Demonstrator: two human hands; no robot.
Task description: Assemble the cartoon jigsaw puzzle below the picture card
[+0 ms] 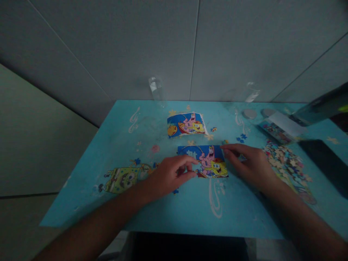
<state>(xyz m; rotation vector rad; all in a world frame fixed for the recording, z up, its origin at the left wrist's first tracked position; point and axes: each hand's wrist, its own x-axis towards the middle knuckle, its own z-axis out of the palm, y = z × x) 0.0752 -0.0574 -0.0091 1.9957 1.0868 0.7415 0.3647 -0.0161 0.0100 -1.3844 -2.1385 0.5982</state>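
Observation:
A partly assembled jigsaw puzzle [213, 165] with cartoon figures on blue lies flat on the table, with gaps in its left part where the tabletop shows. My left hand [171, 172] reaches over that left part, index finger and thumb apart at the gaps; its other fingers curl under, partly hidden. At the puzzle's upper right corner, the thumb and index finger of my right hand [248, 161] come together on the edge. Behind the puzzle lies a slightly curled reference picture [187, 124] with the same scene. A few loose pieces [241, 138] sit beyond my right hand.
A heap of puzzle pieces [288, 161] lies right, beside a dark phone-like slab [324, 165]. Behind are a small picture box [280, 128], two round lids [249, 114], a clear container [157, 88] and another [252, 92]. The blue table [108, 210] meets a grey wall.

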